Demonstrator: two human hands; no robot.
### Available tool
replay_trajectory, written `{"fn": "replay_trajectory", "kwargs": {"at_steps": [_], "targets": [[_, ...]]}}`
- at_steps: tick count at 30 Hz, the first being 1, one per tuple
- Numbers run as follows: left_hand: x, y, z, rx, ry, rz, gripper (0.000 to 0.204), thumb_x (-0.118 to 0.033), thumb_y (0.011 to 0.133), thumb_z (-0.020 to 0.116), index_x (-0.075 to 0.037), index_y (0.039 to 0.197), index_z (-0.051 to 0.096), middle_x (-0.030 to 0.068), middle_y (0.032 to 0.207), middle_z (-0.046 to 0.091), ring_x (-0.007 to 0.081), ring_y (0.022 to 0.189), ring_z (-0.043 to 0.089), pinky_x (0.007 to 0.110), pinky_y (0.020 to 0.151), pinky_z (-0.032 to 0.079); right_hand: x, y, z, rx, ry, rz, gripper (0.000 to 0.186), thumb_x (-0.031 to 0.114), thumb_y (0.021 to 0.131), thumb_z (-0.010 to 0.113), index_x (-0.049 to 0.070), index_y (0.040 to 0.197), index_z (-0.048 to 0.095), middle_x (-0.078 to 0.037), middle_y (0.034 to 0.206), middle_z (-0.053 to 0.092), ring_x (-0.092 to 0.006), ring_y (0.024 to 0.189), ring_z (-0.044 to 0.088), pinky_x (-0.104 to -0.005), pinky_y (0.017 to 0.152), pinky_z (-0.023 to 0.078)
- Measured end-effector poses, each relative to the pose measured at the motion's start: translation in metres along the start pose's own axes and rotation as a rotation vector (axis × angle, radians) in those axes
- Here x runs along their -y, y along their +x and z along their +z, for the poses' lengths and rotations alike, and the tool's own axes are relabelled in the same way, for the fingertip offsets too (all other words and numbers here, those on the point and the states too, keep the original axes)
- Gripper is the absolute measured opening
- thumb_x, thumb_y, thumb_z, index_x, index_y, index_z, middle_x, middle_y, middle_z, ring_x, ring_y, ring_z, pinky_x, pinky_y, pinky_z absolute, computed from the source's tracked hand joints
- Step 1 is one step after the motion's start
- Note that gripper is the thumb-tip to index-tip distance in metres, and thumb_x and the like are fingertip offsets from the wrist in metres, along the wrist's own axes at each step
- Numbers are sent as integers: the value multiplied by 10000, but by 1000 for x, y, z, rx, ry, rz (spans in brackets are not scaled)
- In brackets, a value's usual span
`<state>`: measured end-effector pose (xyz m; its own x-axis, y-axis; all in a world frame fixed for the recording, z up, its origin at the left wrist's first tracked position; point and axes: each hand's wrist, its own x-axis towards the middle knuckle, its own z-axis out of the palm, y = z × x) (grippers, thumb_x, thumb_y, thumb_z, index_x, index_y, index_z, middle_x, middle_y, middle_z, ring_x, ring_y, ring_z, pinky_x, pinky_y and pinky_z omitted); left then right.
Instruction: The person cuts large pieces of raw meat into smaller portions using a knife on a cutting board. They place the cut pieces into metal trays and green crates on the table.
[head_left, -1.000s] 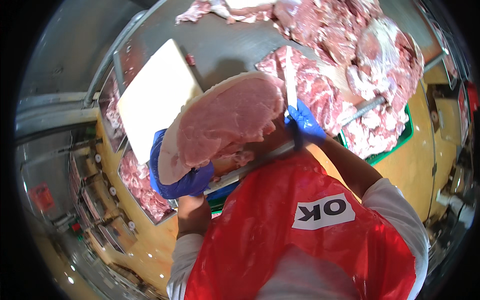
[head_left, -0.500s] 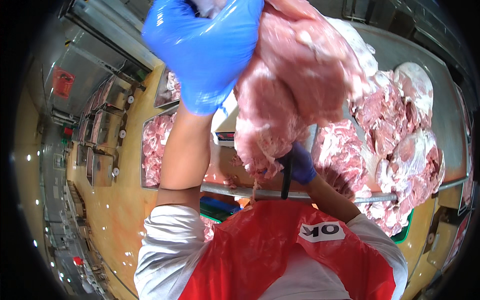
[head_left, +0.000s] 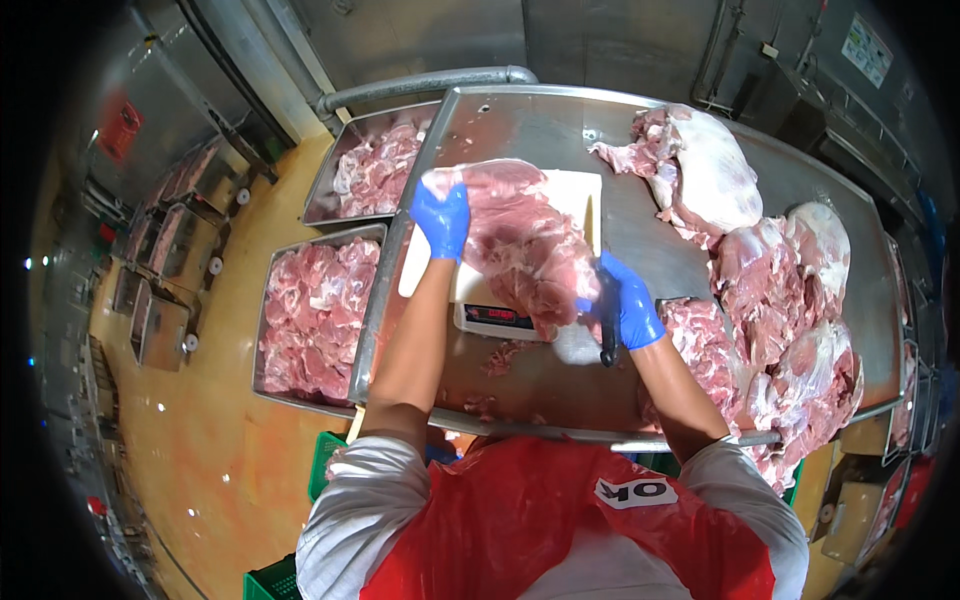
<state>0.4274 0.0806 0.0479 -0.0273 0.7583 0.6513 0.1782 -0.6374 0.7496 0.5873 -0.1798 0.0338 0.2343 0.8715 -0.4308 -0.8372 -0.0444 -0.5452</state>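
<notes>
A large slab of raw meat [head_left: 525, 235] lies on or just over a white cutting board [head_left: 572, 190] and a small scale [head_left: 470, 318] with a lit red display. My left hand [head_left: 440, 222], in a blue glove, grips the slab's left edge. At the slab's lower right, my right hand [head_left: 632, 310], also gloved in blue, is closed round the black handle of a knife [head_left: 609, 325]. The blade is blurred below the meat, near its lower edge. Whether the right fingers also touch the slab I cannot tell.
Skin-covered meat pieces [head_left: 715, 170] and several larger cuts [head_left: 765, 290] occupy the right of the steel table [head_left: 520, 120]. Meat-filled metal trays [head_left: 257, 330] stand off its left edge. Small scraps [head_left: 500, 357] lie near the front. Green crates [head_left: 325, 462] are below.
The slab has come down from close before the camera to the board and scale. My left hand lowered with it, still gripping. The right hand keeps the knife and has moved forward.
</notes>
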Motion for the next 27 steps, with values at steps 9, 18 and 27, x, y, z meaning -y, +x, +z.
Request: {"fn": "replay_trajectory", "kwargs": {"at_steps": [9, 18, 27], "targets": [[110, 3, -49, 243, -135, 49, 116, -79, 741, 671, 7, 785, 606, 14, 737, 580, 105, 636, 515, 283, 578, 450, 25, 26, 104, -288, -314, -131, 269, 316, 915, 594, 47, 926, 601, -38, 604, 552, -152, 452, 547, -325, 454, 572], [120, -22, 0, 350, -894, -626, 363, -48, 804, 675, -55, 1129, 515, 71, 784, 566, 184, 705, 565, 306, 664, 502, 56, 132, 199, -267, -429, -132, 214, 236, 933, 563, 42, 843, 545, -100, 640, 556, -238, 493, 582, -352, 447, 552], [2, -85, -73, 779, -421, -364, 515, -100, 803, 687, 41, 1263, 500, 147, 865, 639, 153, 655, 578, 344, 627, 501, 47, 207, 212, 95, -1754, -302, 383, 326, 824, 564, -40, 840, 679, -206, 737, 662, -298, 624, 643, -408, 620, 496]]}}
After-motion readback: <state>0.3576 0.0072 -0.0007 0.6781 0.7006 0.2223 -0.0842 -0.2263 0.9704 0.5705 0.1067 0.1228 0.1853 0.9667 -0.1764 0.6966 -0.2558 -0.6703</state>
